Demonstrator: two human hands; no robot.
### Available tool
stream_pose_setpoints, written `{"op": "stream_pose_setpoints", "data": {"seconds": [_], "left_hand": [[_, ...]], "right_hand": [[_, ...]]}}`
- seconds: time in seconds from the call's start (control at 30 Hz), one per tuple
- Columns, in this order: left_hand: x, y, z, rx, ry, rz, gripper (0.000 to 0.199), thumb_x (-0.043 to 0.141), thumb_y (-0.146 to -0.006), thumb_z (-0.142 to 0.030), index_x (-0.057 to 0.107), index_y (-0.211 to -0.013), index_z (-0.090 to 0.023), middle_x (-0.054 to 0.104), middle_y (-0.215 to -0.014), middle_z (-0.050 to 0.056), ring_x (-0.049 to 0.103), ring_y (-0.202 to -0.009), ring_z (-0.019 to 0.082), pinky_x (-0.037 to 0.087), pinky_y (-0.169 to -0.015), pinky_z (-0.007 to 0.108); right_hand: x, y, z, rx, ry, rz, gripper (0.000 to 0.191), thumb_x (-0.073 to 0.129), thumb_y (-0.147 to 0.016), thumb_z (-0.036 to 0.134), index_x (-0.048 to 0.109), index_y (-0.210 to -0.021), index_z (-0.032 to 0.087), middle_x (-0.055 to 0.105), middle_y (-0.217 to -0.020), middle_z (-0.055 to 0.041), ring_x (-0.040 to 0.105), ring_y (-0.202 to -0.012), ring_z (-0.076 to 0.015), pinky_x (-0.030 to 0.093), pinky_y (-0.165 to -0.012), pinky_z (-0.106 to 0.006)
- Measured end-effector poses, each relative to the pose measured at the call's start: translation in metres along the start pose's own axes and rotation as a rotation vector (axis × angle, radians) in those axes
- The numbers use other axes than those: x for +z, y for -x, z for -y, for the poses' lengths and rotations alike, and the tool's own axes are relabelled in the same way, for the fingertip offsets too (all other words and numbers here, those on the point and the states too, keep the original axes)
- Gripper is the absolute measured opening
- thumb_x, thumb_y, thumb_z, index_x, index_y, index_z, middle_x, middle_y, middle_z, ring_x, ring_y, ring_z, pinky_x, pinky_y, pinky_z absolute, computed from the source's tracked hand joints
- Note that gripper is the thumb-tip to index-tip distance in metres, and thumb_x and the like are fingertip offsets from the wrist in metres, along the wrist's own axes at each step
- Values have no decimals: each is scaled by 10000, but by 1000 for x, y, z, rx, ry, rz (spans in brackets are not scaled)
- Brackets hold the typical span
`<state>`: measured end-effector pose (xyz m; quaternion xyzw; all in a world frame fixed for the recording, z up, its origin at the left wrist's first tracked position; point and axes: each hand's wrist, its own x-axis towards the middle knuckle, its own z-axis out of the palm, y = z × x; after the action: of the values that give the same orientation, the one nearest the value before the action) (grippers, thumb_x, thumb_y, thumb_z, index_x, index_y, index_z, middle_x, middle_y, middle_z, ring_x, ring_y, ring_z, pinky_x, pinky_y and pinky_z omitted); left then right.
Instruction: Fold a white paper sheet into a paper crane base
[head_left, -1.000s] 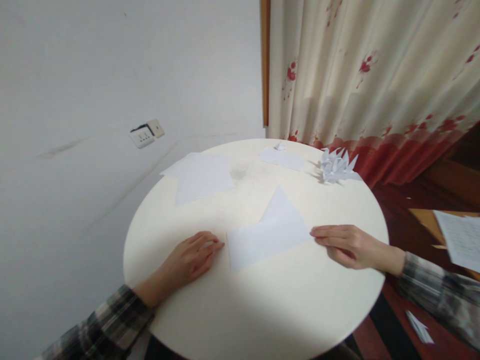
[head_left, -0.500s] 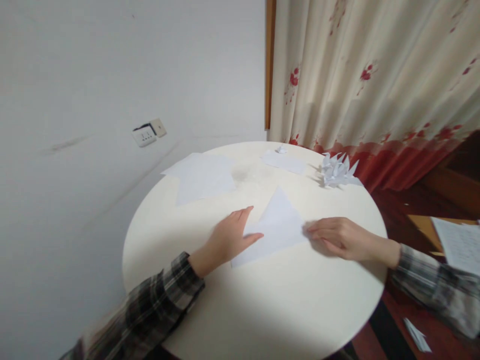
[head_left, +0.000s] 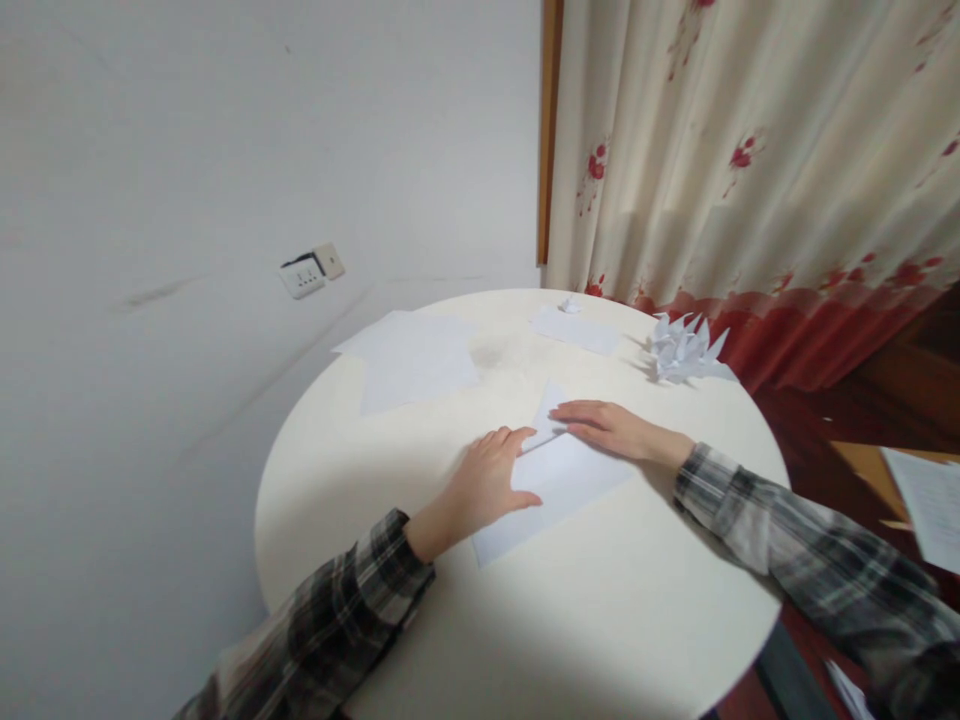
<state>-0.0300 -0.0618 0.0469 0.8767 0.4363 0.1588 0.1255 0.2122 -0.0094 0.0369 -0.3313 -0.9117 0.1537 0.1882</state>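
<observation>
A white sheet of paper (head_left: 574,480) lies in the middle of the round table, with a narrow folded strip or crease across its upper part. My left hand (head_left: 491,478) rests on its left side, thumb and fingers spread apart on the paper. At the upper part of the sheet, my right hand (head_left: 607,428) has its fingers close together on the folded portion, fingertips near those of my left hand. The far corner of the paper sticks out beyond my fingertips.
Loose white sheets (head_left: 416,360) lie at the table's far left. Another piece of paper (head_left: 576,332) sits at the back beside a small folded paper piece (head_left: 570,305). A cluster of folded paper cranes (head_left: 684,350) stands at the right edge of the white table (head_left: 600,620).
My right hand has moved left and away from me, from the sheet's right corner to its upper part, where a fold now shows. My left hand stays on the left side.
</observation>
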Motion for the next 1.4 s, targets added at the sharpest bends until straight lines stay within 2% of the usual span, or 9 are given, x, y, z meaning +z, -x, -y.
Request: {"op": "stream_pose_setpoints", "data": {"seconds": [0.2, 0.33, 0.5, 0.6, 0.73, 0.83, 1.03, 1.23, 1.4], "left_hand": [[-15, 4, -9, 27, 130, -43, 217, 555, -752, -129, 588, -954, -201, 586, -782, -4, 561, -726, 150, 433, -677, 269], [-31, 27, -26, 132, 49, -9, 195, 485, -779, -88, 633, -834, -204, 596, -777, 11, 561, -729, 150, 416, -660, 256], [-47, 44, -35, 348, 210, 341, 193, 631, -783, -298, 625, -963, -227, 634, -865, 12, 583, -788, 154, 426, -714, 246], [-49, 32, -26, 298, 426, 425, 215, 547, -849, -343, 627, -1004, -217, 640, -844, 10, 592, -768, 128, 444, -726, 226], [-31, 8, -2, 99, 375, 150, 222, 546, -835, -344, 636, -966, -188, 630, -910, 40, 585, -781, 148, 467, -735, 275], [-12, 3, 11, 154, 324, 179, 317, 578, -811, -360, 589, -1082, -196, 596, -1067, 71, 572, -940, 179, 466, -820, 316], [9, 10, 15, 245, 102, 146, 623, 595, -754, -524, 442, -1286, -236, 343, -1412, 103, 282, -1308, 262, 252, -1063, 442], [18, 3, 16, 212, 51, 87, 602, 530, -801, -529, 421, -1296, -203, 318, -1421, 126, 261, -1321, 256, 257, -1067, 440], [21, -4, 32, -17, 99, -243, 394, 505, -852, -367, 482, -1186, -160, 465, -1277, 131, 410, -1216, 241, 349, -1012, 450]], "right_hand": [[-7, 10, -3, 39, -107, -12, 481, 238, -933, 466, 519, -1239, 225, 541, -1267, -60, 476, -1182, -197, 332, -1046, -435], [-12, 16, -7, 66, -236, 1, 579, 144, -924, 518, 535, -1222, 213, 552, -1251, -63, 496, -1159, -188, 341, -1040, -423], [-7, 16, -9, 108, -153, -21, 514, 293, -906, 519, 542, -1217, 195, 559, -1238, -77, 500, -1147, -196, 350, -1034, -410], [-1, 15, -7, 64, -44, -59, 479, 384, -884, 503, 522, -1233, 205, 548, -1253, -82, 481, -1172, -208, 359, -1024, -431], [7, 16, -3, 30, 103, -49, 592, 479, -819, 550, 469, -1280, 178, 473, -1326, -130, 403, -1247, -252, 324, -1032, -475], [11, 19, -1, 64, 184, -7, 700, 496, -775, 607, 420, -1318, 173, 381, -1390, -154, 332, -1291, -286, 267, -1046, -515], [11, 22, 1, 58, 171, -41, 670, 505, -795, 564, 358, -1355, 227, 360, -1407, -133, 315, -1300, -286, 228, -1046, -548], [17, 19, 20, -121, 60, -95, 538, 482, -864, 424, 361, -1348, 224, 438, -1357, -109, 386, -1260, -224, 337, -1031, -457], [25, 18, 32, -156, 110, -31, 477, 433, -893, 399, 418, -1316, 179, 406, -1379, -131, 360, -1279, -233, 330, -1050, -438]]}}
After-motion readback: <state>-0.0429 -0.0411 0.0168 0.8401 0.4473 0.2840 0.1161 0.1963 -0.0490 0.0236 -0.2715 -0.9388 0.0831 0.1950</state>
